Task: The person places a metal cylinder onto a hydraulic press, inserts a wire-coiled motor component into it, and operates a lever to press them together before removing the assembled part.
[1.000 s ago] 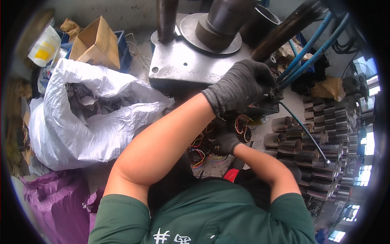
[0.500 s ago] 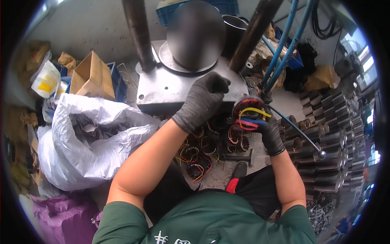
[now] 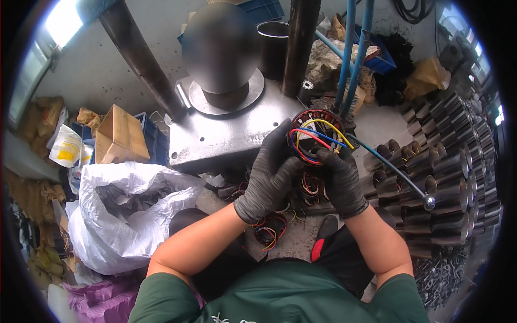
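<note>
A motor stator (image 3: 312, 114), a dark ring with red windings and loose red, blue and yellow lead wires, is held up in front of me. My left hand (image 3: 269, 180), in a dark grey glove, closes on its left side. At its lower right, my gloved right hand (image 3: 343, 180) grips the ring near the wire ends. The stator is beside the right front corner of a metal press bed (image 3: 237, 137). Below my hands, several more stators (image 3: 269, 229) with coloured wires lie on the floor, partly hidden.
Two thick dark columns (image 3: 142, 59) and a round press block (image 3: 221, 54), blurred, stand on the bed. A ball-ended lever (image 3: 429, 202) juts out at right, before stacked steel cylinders (image 3: 431, 237). At left are a white sack (image 3: 124, 226) and a cardboard box (image 3: 123, 137).
My left hand has come down and right from above the press bed to the stator. My right hand has brought the stator up and left. The view has shifted.
</note>
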Demonstrator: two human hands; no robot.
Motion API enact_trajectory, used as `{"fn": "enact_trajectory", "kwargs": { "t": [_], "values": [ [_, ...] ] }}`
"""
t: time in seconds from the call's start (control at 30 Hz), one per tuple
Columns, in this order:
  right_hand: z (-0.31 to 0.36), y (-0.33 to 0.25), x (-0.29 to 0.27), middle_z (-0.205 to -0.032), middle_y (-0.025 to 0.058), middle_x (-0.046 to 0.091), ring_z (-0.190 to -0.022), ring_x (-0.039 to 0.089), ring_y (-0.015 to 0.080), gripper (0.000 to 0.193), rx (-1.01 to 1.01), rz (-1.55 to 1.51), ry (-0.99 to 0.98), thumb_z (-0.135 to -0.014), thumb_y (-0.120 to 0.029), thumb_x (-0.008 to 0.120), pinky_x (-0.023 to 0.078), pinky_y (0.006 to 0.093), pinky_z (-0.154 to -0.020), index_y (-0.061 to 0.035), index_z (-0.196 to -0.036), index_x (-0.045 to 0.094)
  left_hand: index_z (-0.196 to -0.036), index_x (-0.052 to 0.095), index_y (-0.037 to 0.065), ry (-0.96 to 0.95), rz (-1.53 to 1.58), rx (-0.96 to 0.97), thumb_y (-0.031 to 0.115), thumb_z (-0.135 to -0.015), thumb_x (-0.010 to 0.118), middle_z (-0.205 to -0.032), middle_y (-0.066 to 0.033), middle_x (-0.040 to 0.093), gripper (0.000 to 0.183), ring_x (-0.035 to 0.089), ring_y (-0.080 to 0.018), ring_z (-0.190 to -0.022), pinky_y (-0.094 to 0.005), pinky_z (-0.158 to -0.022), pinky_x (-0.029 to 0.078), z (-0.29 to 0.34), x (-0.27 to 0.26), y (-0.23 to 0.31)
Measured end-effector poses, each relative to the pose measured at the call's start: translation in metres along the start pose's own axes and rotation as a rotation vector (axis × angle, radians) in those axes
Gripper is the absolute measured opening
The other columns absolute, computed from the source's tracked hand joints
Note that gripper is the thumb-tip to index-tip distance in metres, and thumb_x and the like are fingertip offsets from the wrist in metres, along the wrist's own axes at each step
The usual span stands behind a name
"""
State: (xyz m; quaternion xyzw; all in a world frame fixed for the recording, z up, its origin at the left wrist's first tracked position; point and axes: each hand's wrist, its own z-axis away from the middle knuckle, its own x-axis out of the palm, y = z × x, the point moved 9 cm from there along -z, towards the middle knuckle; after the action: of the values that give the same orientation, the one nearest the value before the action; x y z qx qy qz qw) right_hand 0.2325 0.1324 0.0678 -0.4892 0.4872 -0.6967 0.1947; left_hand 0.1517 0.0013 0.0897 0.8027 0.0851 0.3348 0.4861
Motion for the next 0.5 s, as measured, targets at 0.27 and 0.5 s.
{"fn": "enact_trajectory", "kwargs": {
  "t": [0.27,0.5],
  "values": [
    [0.003,0.001,0.011,-0.125,0.0116,0.07,-0.11,0.071,0.0228,0.05,-0.014,0.05,-0.003,-0.092,-0.012,0.074,0.06,0.0354,-0.096,0.0,-0.138,0.058,-0.14,0.063,0.001,0.133,-0.854,0.269,0.001,-0.102,0.056,-0.154,-0.022,0.045,0.038,0.051,-0.0322,-0.14,-0.0407,-0.116,0.043,-0.007,-0.008,0.019],
    [0.005,0.0,0.018,-0.126,0.0115,0.07,-0.111,0.071,0.0224,0.053,-0.072,0.104,-0.016,-0.093,-0.019,0.075,0.059,0.0363,-0.098,-0.0008,-0.14,0.057,-0.153,0.048,0.003,0.133,-0.981,0.435,-0.002,-0.098,0.057,-0.15,-0.0207,0.048,0.056,0.057,-0.0291,-0.131,-0.0381,-0.112,0.047,-0.01,-0.004,0.031]
  ]
}}
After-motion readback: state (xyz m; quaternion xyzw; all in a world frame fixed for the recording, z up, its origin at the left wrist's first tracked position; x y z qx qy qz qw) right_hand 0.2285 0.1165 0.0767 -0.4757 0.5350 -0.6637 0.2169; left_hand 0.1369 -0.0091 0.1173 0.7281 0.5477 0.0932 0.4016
